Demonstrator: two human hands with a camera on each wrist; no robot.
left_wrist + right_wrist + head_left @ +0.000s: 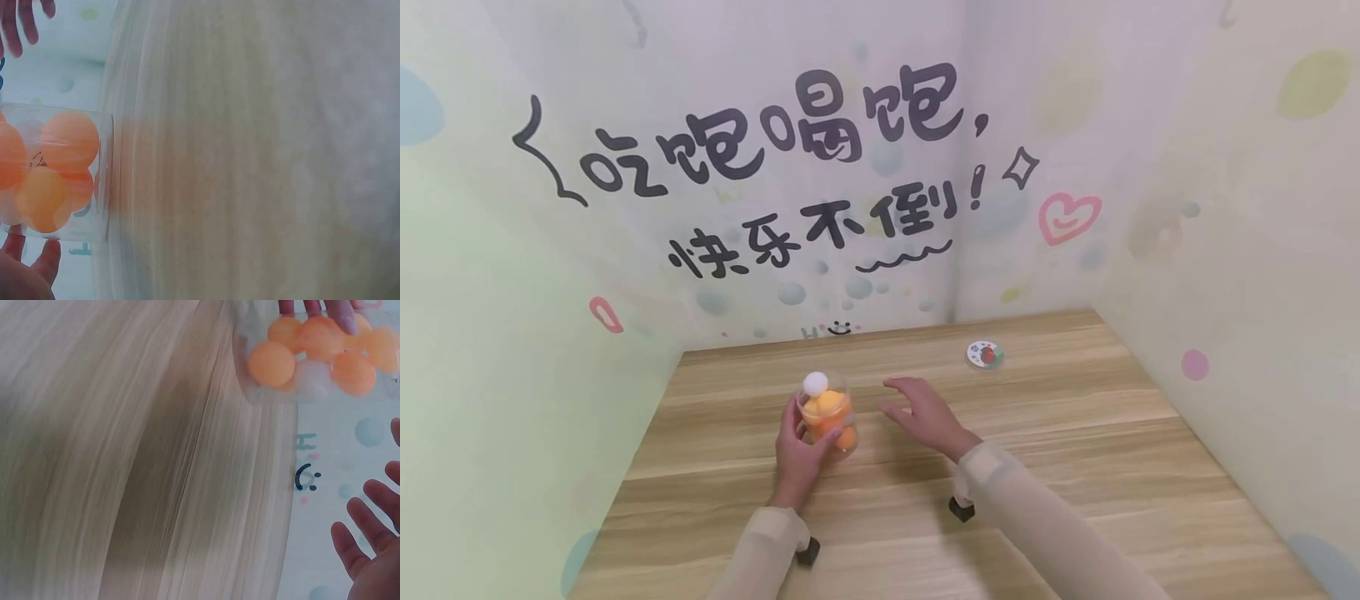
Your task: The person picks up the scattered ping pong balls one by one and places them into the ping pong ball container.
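A clear plastic jar [827, 425] full of orange and white table tennis balls is gripped by my left hand [796, 460], fingers round its far left side and thumb across the front. On top of the pile, at the rim, sits a white ball [816, 384]. Orange balls [70, 140] show through the wall in the left wrist view, where the jar's base is close over the table. To the right of the jar, my right hand [928, 417] is held apart from it with nothing in it, fingers spread in the right wrist view.
A small round printed disc [985, 355] lies on the wooden table [1075, 467], toward the back right. Walls with drawings and black lettering enclose the table at the back [910, 300], left [535, 400] and right [1247, 275].
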